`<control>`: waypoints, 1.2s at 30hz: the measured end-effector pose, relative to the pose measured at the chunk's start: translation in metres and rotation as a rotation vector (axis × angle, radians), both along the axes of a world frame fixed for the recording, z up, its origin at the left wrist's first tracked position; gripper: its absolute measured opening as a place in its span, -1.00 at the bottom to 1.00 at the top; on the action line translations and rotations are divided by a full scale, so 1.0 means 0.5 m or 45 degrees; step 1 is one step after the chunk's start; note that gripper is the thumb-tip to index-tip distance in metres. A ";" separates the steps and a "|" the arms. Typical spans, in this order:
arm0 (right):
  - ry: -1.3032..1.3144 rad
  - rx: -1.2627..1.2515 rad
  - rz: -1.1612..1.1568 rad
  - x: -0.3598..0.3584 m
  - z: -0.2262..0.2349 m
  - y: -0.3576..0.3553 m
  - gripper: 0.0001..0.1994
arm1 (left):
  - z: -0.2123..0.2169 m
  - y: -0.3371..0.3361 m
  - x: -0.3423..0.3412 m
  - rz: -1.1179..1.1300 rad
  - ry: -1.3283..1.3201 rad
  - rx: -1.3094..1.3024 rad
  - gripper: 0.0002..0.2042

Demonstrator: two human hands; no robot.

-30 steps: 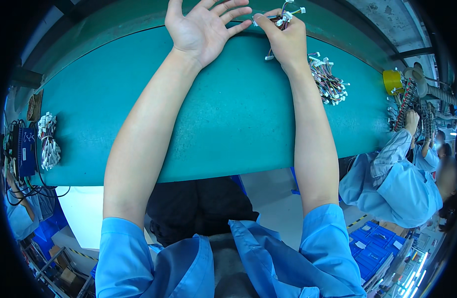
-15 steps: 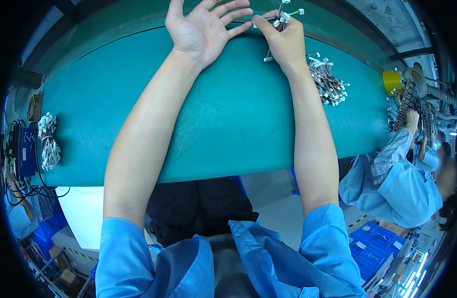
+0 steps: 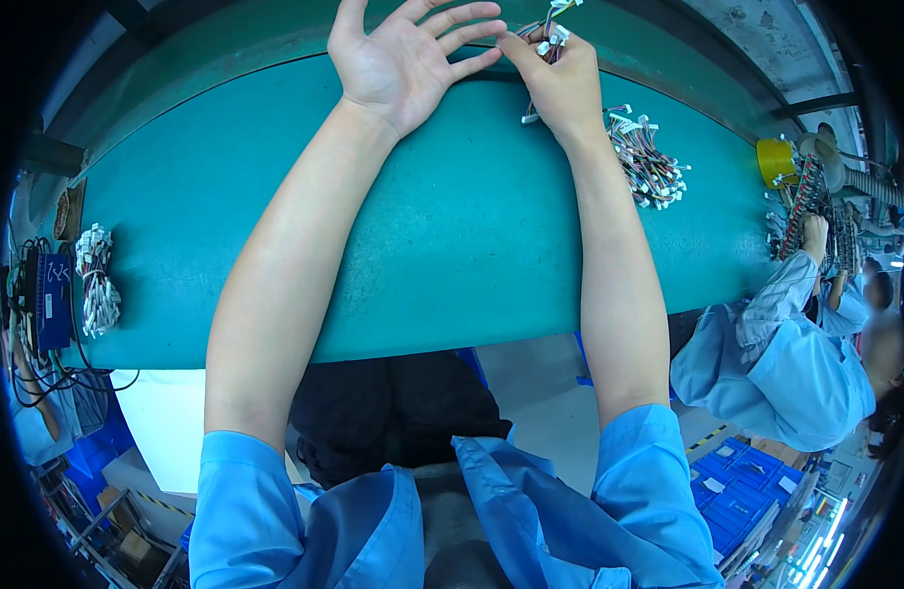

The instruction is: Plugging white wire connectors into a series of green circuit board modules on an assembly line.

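Observation:
My left hand (image 3: 398, 69) is open, palm up and fingers spread, above the far part of the green table mat (image 3: 452, 226). Its fingertips come close to my right hand (image 3: 565, 88), which is closed around a small bunch of wire harnesses (image 3: 552, 41) with white plugs. Some plugs stick out past the fingers, and one wire end hangs below them. Whether a wire also touches the left fingertips I cannot tell. Beside my right wrist lies a loose pile of similar wire harnesses (image 3: 653, 167).
At the table's left end lies a tied bundle of white-plugged cables (image 3: 97, 280), next to a blue box (image 3: 53, 299) with black cords. A yellow roll (image 3: 776, 162) stands at the far right. A co-worker's arm (image 3: 791, 285) reaches in there. Blue crates (image 3: 742, 491) are on the floor.
The wire harnesses in my right hand have tilted and shifted slightly left, with the hand turning a little. My left hand has barely moved.

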State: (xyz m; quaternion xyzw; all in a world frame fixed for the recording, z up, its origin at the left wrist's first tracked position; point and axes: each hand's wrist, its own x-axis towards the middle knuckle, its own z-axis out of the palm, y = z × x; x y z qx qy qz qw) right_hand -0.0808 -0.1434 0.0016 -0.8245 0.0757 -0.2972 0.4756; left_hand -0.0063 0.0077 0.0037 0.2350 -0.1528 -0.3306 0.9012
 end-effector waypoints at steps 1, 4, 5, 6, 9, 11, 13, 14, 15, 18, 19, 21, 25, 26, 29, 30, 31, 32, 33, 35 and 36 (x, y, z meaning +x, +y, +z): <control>0.002 -0.006 0.001 0.000 -0.001 -0.001 -0.76 | -0.001 0.000 0.001 -0.008 -0.001 -0.005 -0.15; 0.005 -0.010 0.006 0.000 -0.002 -0.004 -0.77 | -0.002 -0.001 0.001 -0.015 0.001 -0.009 -0.14; 0.005 -0.009 0.010 0.001 -0.002 -0.005 -0.77 | -0.002 -0.001 0.001 -0.015 0.004 -0.008 -0.14; 0.005 -0.007 0.014 0.001 -0.003 -0.006 -0.77 | -0.003 -0.002 0.001 -0.014 0.007 -0.008 -0.14; 0.018 -0.001 0.005 0.002 -0.002 -0.008 -0.77 | -0.004 -0.005 0.000 0.003 0.032 -0.037 -0.15; 0.039 0.005 -0.022 0.003 0.000 -0.008 -0.78 | -0.007 -0.005 -0.003 0.034 0.070 -0.100 -0.15; 0.052 0.009 -0.035 0.007 -0.003 -0.010 -0.78 | -0.012 -0.008 -0.002 0.050 0.091 -0.130 -0.15; 0.026 0.029 -0.023 0.015 -0.010 -0.014 -0.81 | -0.014 -0.010 0.001 0.057 0.081 -0.120 -0.15; -0.001 0.049 -0.012 0.023 -0.016 -0.017 -0.83 | -0.016 -0.013 0.005 0.065 0.071 -0.110 -0.15; -0.051 0.090 0.011 0.030 -0.023 -0.022 -0.87 | -0.016 -0.017 0.006 0.079 0.052 -0.089 -0.15; -0.048 0.070 0.015 0.025 -0.021 -0.021 -0.86 | -0.012 -0.017 0.002 0.097 0.100 -0.098 -0.15; -0.042 0.029 0.023 0.011 -0.015 -0.018 -0.82 | -0.001 -0.017 -0.009 0.131 0.199 -0.116 -0.15; -0.023 0.011 0.024 0.007 -0.013 -0.014 -0.80 | -0.009 -0.011 -0.004 0.100 0.195 -0.129 -0.15; -0.015 0.012 0.021 0.007 -0.014 -0.013 -0.81 | -0.013 -0.008 -0.002 0.074 0.168 -0.131 -0.15; 0.011 0.015 0.022 0.008 -0.018 -0.019 -0.82 | -0.017 -0.013 0.002 0.030 0.128 -0.093 -0.15; 0.023 0.017 0.027 0.008 -0.020 -0.023 -0.82 | -0.018 -0.017 0.002 0.013 0.107 -0.054 -0.15; 0.036 0.019 0.032 0.008 -0.022 -0.026 -0.83 | -0.019 -0.021 0.003 -0.005 0.087 -0.015 -0.15; 0.048 0.022 0.037 0.008 -0.025 -0.030 -0.83 | -0.020 -0.024 0.003 -0.023 0.067 0.024 -0.15; 0.053 0.024 0.036 0.009 -0.026 -0.031 -0.83 | -0.024 -0.027 0.006 -0.023 0.071 0.027 -0.15; 0.059 0.030 0.039 0.011 -0.026 -0.034 -0.85 | -0.033 -0.033 0.011 -0.009 0.069 0.036 -0.15; 0.061 0.032 0.040 0.012 -0.026 -0.034 -0.85 | -0.036 -0.035 0.013 -0.002 0.066 0.040 -0.15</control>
